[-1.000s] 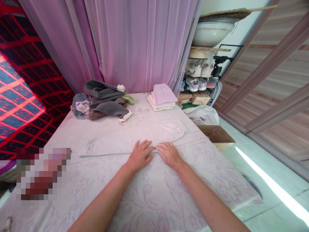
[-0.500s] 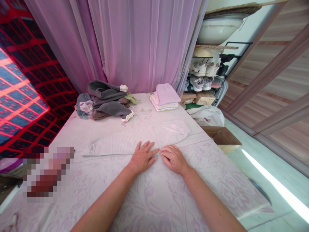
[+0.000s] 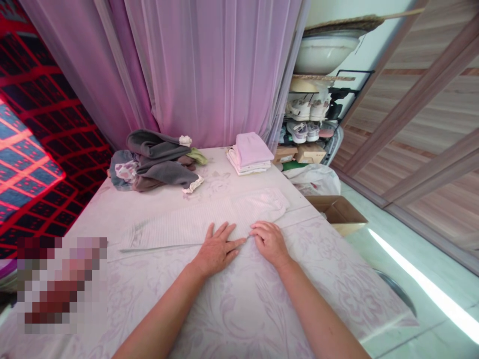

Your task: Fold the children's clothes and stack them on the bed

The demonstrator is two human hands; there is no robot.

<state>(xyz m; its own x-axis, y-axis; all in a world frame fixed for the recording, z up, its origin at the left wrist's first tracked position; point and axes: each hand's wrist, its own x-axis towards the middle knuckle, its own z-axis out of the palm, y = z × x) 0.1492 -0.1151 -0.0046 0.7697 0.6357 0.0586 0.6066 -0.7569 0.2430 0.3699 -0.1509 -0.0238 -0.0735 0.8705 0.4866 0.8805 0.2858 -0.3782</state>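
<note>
A pair of pale striped trousers (image 3: pixel 179 222) lies flat across the cloth-covered table, folded lengthwise, with a gathered end at the right. My left hand (image 3: pixel 216 250) rests palm down on the near edge of the trousers, its fingers spread. Close beside it, my right hand (image 3: pixel 271 243) has its fingers curled and pressed together on that same near edge, pinching the fabric. The fingertips of the two hands almost meet.
Behind the trousers are a heap of dark clothes (image 3: pixel 157 159) and a folded stack of pink and white clothes (image 3: pixel 253 152). A purple curtain (image 3: pixel 209 75) hangs behind. An open cardboard box (image 3: pixel 337 212) and a shoe rack (image 3: pixel 318 77) stand right.
The whole view has shifted slightly, with things appearing further left. My left index finger now reaches along the trousers' edge towards the right hand, which keeps its curled pose.
</note>
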